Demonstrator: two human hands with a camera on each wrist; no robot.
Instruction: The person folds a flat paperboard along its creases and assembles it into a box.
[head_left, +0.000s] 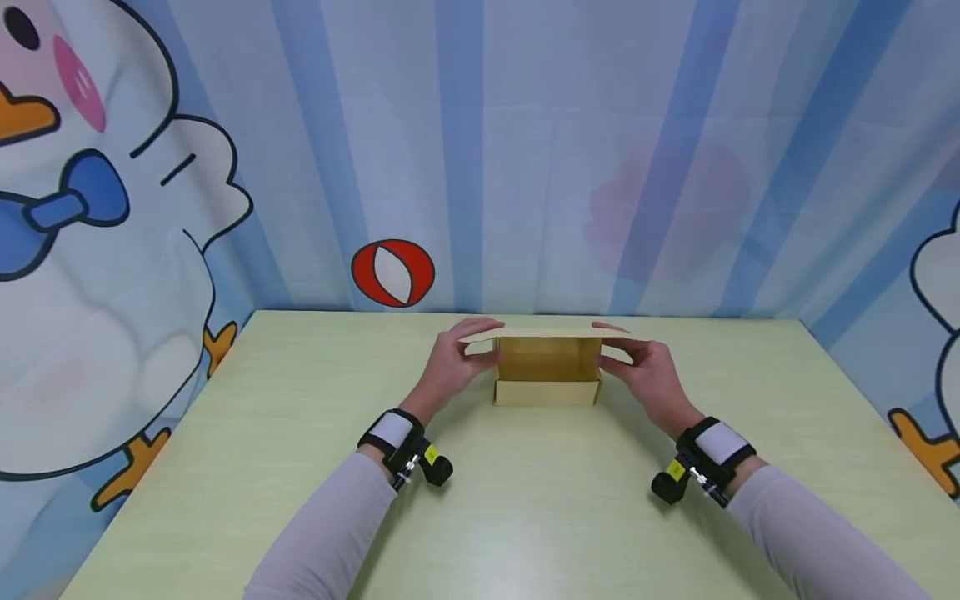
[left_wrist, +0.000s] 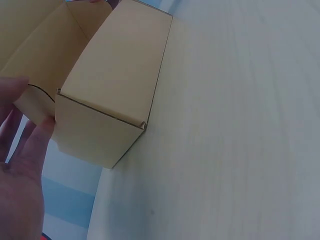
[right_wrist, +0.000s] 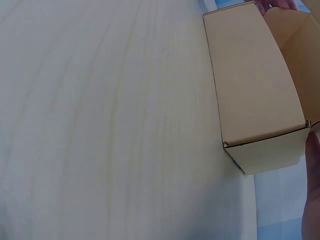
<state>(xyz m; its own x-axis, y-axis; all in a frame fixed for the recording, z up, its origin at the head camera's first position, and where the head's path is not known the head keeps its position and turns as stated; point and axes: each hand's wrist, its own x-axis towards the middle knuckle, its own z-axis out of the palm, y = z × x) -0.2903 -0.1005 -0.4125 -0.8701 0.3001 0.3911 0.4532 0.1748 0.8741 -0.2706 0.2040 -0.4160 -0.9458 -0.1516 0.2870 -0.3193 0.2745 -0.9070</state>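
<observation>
A small cardboard box (head_left: 547,393) stands on the table, its front facing me and its lid (head_left: 551,332) raised, so that the bare brown inside shows. At its left side, my left hand (head_left: 448,360) holds the lid's edge and side flap between thumb and fingers. My right hand (head_left: 651,375) grips the lid's right side in the same way. Up close in the left wrist view, a curved flap (left_wrist: 36,104) lies between the thumb and a finger. The right wrist view shows the box's front panel (right_wrist: 252,80), while most of the right hand is cut off.
The pale wood-grain table (head_left: 525,517) reaches back to a blue striped curtain (head_left: 525,167) printed with a large duck (head_left: 97,333) and a red-and-white ball (head_left: 393,273). Both wrists wear black straps (head_left: 720,450) with small cameras.
</observation>
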